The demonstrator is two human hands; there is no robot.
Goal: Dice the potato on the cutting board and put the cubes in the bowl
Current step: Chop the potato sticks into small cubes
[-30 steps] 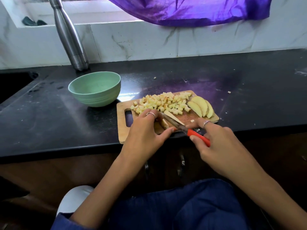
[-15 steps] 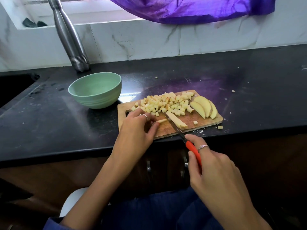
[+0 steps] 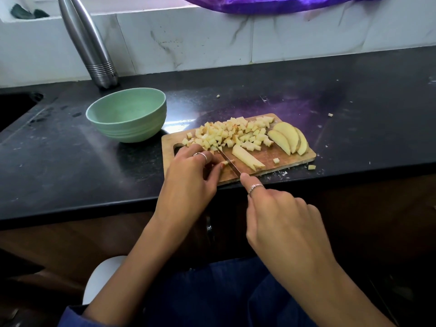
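- Since half a second ago, right hand (image 3: 280, 223) has slid forward up the knife (image 3: 230, 162); red handle now hidden under the palm, index finger laid along the blade spine.
- Blade now sits left of the long potato strip (image 3: 246, 158), beside a small piece at the left fingertips; earlier it crossed that strip.
- Left hand (image 3: 191, 178) has edged toward the blade, fingers curled, pinching the small potato bit (image 3: 224, 163) against the cutting board (image 3: 266, 159).
- Right hand grip: fingers wrapped round the knife handle, index extended.
- Bowl (image 3: 127, 114), green, stands on the black counter (image 3: 70, 161) just left of the board; nothing visible inside, no cubes in it.
- Board holds the pile of potato cubes (image 3: 236, 134) along its far edge, strip in the middle, three wedges (image 3: 289, 140) at right end, one loose cube (image 3: 276, 160) near the front edge.
- Stray cube (image 3: 312, 167) lies on the counter off the board's right corner.
- Steel bottle (image 3: 92, 43) behind the bowl, against the wall.
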